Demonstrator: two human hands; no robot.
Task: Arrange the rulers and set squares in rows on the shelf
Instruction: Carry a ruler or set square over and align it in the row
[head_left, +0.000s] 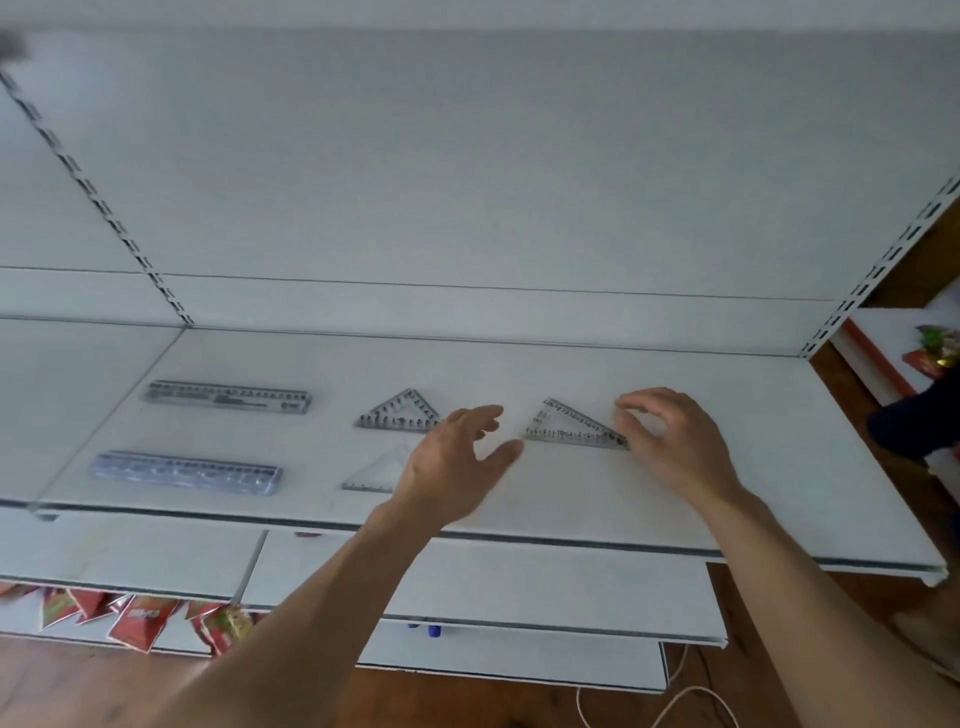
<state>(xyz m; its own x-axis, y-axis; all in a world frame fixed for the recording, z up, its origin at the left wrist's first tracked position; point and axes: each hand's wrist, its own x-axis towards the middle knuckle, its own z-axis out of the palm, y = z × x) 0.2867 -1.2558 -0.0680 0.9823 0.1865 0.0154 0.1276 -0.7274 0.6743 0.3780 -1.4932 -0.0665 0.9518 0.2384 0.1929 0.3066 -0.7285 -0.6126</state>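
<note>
On the white shelf (727, 493), toward its right half, one numbered set square (571, 428) lies flat with its long edge facing the person, and I take it as the landmark.

The right grip (675, 447) is at the right corner of the numbered set square. Its thumb and forefinger are curled and pinch that corner, while the other fingers arch over it.

The left grip (452, 467) hovers just to the left of the numbered set square and holds nothing. Its fingers are relaxed and spread, and the thumb points toward the left corner of the numbered set square but does not reach it.

Left of the numbered set square, beyond the left grip, a second set square (402, 413) lies flat in the same far row. A pale set square (376, 475) lies left of and nearer than the numbered set square, partly behind the left grip.

Well to the left of the numbered set square are two rulers. The far ruler (228, 397) is in line with it, and the near ruler (187, 473) lies closer to the front edge of the shelf. The two rulers are almost parallel and well apart.

Below the numbered set square, lower shelves (519, 587) stick out. Far down to its left hang red packets (140, 621) over a wooden floor (78, 686).
</note>
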